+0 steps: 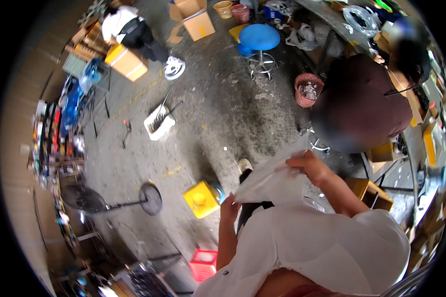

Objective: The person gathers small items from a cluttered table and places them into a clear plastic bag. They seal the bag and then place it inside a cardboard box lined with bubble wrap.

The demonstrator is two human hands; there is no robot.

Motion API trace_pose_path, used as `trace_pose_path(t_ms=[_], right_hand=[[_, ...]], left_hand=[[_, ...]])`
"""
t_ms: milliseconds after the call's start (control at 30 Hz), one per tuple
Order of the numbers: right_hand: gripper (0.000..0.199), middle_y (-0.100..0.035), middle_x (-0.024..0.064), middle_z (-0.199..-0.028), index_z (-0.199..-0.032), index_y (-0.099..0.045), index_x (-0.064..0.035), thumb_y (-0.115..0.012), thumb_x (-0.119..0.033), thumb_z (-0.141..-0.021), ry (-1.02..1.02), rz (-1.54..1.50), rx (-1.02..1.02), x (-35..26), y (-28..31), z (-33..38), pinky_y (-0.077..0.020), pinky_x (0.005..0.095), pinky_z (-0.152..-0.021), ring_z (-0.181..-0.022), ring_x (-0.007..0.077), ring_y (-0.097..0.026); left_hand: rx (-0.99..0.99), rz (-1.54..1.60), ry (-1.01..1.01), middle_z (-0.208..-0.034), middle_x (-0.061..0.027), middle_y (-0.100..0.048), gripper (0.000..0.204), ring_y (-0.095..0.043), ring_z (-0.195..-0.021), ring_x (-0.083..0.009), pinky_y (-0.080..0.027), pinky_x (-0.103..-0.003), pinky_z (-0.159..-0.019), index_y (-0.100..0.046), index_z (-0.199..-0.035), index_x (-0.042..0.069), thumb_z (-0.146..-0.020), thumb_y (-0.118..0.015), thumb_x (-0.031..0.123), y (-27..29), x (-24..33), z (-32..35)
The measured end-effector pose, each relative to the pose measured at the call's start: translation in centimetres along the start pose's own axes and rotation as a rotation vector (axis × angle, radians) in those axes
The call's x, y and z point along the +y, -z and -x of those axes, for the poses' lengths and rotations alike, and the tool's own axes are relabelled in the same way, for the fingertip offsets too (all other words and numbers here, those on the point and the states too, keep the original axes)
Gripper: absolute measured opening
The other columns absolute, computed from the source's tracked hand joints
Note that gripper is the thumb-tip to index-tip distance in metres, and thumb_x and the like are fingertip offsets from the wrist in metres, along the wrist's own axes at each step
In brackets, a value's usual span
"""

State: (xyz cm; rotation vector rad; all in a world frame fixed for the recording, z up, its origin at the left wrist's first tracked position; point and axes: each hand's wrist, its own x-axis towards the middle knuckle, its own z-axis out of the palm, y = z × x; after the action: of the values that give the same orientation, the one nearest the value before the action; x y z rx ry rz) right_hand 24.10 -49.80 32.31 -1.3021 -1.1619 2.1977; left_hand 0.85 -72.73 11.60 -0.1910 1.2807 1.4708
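Note:
A clear, whitish plastic bag [273, 182] is stretched out in front of my body, above the floor. My left hand [228, 205] pinches its left edge. At the upper right side of the bag, my right hand [309, 167] grips the film with closed fingers. Nothing can be made out inside the bag. Below and left of it stands a yellow square-topped stool or box [201, 199], close to my left hand.
A person in a dark maroon top [364, 106] sits right at a workbench. Another bends over cartons [126, 62] far left. A blue round stool [259, 37], red basket [308, 89], white bin [159, 123], floor fan [84, 198] and red plastic stool [203, 265] stand around.

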Motion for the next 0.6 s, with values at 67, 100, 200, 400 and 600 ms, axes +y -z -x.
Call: trace_pose_path(t_ms=[67, 100, 200, 400, 600], right_hand=[[0.025, -0.066, 0.0150, -0.085, -0.088, -0.063, 0.0095, -0.056, -0.012, -0.079, 0.005, 0.006, 0.017, -2.1, -0.4, -3.4, -0.0452, 0.0273, -0.061, -0.065, 0.0165, -0.058], [0.024, -0.067, 0.0186, -0.090, -0.090, -0.060, 0.0125, -0.055, -0.009, -0.081, 0.002, 0.019, 0.024, -3.4, -0.6, -4.7, -0.0481, 0.0281, -0.062, -0.066, 0.0181, -0.060], [0.023, -0.065, 0.0100, -0.077, -0.082, -0.066, 0.0056, -0.061, -0.016, -0.076, 0.084, -0.096, 0.194, -7.7, -2.1, -7.8, -0.0424, 0.0263, -0.059, -0.064, 0.0155, -0.057], [0.020, -0.066, 0.0128, -0.079, -0.081, -0.065, 0.0062, -0.059, -0.013, -0.077, 0.259, -0.309, 0.414, -14.4, -0.5, -12.9, -0.0481, 0.0290, -0.061, -0.066, 0.0184, -0.062], [0.024, -0.066, 0.0187, -0.087, -0.095, -0.059, 0.0097, -0.053, -0.006, -0.078, 0.304, -0.248, 0.497, -21.6, 6.9, -21.7, -0.0510, 0.0297, -0.067, -0.068, 0.0212, -0.062]], left_hand=[[-0.028, -0.145, 0.024, -0.093, -0.0110, -0.059, 0.032, -0.059, -0.085, -0.0197, -0.052, -0.032, -0.076, -0.055, -0.095, -0.004, -0.091, -0.054, 0.028, -1.9, 5.0, -3.7], [-0.126, -0.109, 0.080, -0.088, -0.0079, -0.059, 0.028, -0.059, -0.081, -0.0175, -0.052, -0.032, -0.075, -0.055, -0.090, 0.000, -0.089, -0.058, 0.027, -2.0, 7.1, -7.0], [-0.208, -0.308, -0.001, -0.086, -0.0056, -0.059, 0.023, -0.059, -0.076, -0.0159, -0.052, -0.033, -0.075, -0.054, -0.088, 0.004, -0.087, -0.060, 0.026, -3.5, 13.8, -14.5], [-0.154, -0.444, 0.070, -0.091, -0.0083, -0.061, 0.022, -0.063, -0.090, -0.0248, -0.053, -0.034, -0.076, -0.045, -0.079, 0.009, -0.082, -0.065, 0.016, -12.2, 24.4, -22.6], [-0.153, -0.786, -0.002, -0.096, -0.0096, -0.062, 0.016, -0.064, -0.083, -0.0217, -0.053, -0.031, -0.068, -0.051, -0.083, 0.007, -0.086, -0.061, 0.020, -16.6, 28.3, -32.5]])
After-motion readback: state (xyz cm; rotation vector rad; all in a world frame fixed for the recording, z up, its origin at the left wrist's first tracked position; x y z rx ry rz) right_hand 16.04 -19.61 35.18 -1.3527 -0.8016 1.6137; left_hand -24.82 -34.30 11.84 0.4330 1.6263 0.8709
